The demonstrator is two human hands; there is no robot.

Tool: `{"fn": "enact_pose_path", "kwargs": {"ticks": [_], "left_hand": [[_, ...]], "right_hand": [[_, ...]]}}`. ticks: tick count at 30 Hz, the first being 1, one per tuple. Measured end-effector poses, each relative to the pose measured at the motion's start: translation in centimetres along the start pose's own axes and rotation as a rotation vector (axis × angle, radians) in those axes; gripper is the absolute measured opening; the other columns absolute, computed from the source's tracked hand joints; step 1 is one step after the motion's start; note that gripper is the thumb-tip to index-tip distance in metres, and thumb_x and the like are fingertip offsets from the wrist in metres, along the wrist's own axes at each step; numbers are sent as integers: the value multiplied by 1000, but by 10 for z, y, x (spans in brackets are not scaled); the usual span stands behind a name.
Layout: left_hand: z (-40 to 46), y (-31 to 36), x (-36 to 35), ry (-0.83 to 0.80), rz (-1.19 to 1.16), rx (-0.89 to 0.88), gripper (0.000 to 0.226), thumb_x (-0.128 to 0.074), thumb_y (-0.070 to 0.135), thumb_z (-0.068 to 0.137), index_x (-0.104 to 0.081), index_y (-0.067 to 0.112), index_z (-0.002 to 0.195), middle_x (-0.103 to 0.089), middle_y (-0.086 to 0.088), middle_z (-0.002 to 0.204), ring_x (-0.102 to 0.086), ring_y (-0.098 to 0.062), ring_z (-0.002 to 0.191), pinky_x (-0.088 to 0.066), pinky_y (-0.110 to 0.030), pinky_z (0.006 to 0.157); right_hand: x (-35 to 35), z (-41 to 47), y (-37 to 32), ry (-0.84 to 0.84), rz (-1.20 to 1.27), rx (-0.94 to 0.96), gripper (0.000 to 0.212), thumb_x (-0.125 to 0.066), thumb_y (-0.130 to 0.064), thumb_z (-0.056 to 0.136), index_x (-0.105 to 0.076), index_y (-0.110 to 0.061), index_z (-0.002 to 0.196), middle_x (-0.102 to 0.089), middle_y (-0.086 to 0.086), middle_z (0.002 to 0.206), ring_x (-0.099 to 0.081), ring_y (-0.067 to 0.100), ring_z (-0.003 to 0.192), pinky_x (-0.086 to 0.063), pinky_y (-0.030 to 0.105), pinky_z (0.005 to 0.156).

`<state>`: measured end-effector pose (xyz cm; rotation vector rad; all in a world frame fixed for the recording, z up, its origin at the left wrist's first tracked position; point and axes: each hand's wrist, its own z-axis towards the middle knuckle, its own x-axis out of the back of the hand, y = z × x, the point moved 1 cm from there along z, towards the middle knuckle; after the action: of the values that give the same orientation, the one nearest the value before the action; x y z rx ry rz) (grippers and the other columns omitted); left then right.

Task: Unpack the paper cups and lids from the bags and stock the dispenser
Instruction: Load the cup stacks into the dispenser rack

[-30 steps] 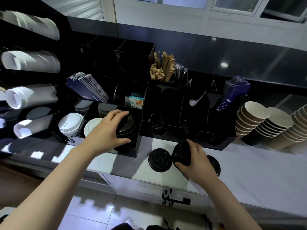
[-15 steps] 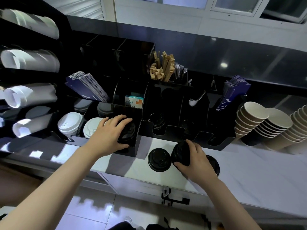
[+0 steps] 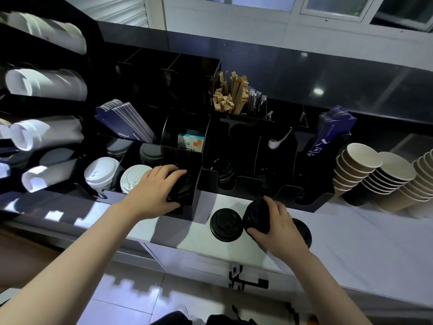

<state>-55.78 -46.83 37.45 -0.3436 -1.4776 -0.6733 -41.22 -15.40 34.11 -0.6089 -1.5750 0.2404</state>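
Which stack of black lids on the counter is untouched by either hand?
The black lid stack standing free on the white counter, just left of the right hand, which grips another stack.

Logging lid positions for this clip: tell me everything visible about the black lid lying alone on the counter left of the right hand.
The black lid is round, looks like glossy plastic, with a raised rim and moulded sip detail on top. It lies flat, top up, on the white counter, in front of the black dispenser. Nothing grips it; the lid stack held by the right hand sits right beside it.
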Motion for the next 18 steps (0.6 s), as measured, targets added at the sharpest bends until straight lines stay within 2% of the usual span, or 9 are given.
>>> {"fn": "enact_pose_path", "kwargs": {"ticks": [12,16,18], "left_hand": [[-5,-11,44,108,-365,157,83,-81,30,78,-36,29,149,-36,3,146,-31,-18,135,-26,-31,113],[-4,-2,36,54,-292,83,86,-83,28,77,-37,25,150,-34,2,149,-30,-17,138,-24,-27,113],[-4,3,26,37,-206,44,88,-85,29,74,-39,21,149,-38,-2,148,-39,-22,133,-31,-32,111]], "right_hand": [[1,-1,-1,-2,-13,2,96,-70,-56,82,-17,-25,155,-29,3,152,-38,25,135,-42,39,108],[1,-1,-1,-10,-9,-1,96,-70,-56,82,-16,-25,155,-28,3,152,-37,24,136,-41,38,108],[2,-1,-2,-13,-12,-5,96,-70,-56,82,-16,-26,155,-28,3,152,-37,24,136,-42,38,108]]}}
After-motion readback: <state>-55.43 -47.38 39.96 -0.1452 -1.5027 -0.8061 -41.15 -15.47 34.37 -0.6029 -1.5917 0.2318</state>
